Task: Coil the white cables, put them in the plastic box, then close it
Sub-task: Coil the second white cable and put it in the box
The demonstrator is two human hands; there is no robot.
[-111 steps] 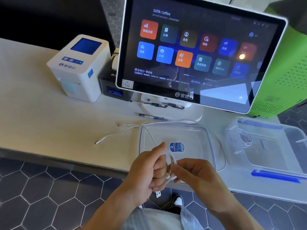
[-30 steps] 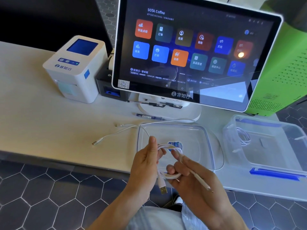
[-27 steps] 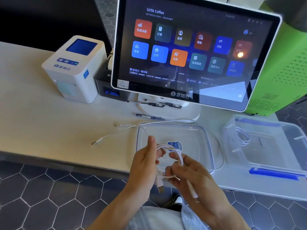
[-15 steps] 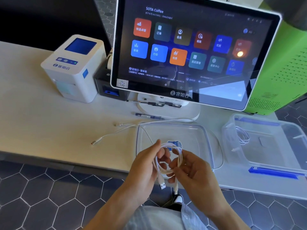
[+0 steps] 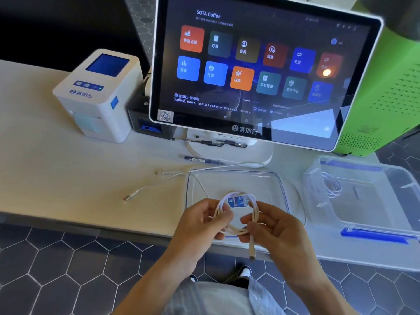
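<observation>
Both hands hold a coiled white cable (image 5: 256, 214) over the table's front edge. My left hand (image 5: 200, 226) pinches the coil's left side and my right hand (image 5: 276, 226) pinches its lower right, with one plug end hanging down below. Behind the coil lies the clear lid (image 5: 268, 178) with a blue sticker. A second white cable (image 5: 156, 185) lies loose on the table, left of the lid. The clear plastic box (image 5: 377, 214) stands open at the right with another coiled cable (image 5: 331, 186) inside.
A large touchscreen terminal (image 5: 261, 69) stands behind the lid, with pens (image 5: 202, 159) at its base. A white label printer (image 5: 97, 94) sits at the left and a green machine (image 5: 395, 92) at the right. Hexagon floor tiles lie below the table edge.
The loose tail has been wound in and the coil is now a full round loop. Both hands have lifted it slightly and spread it open between them.
</observation>
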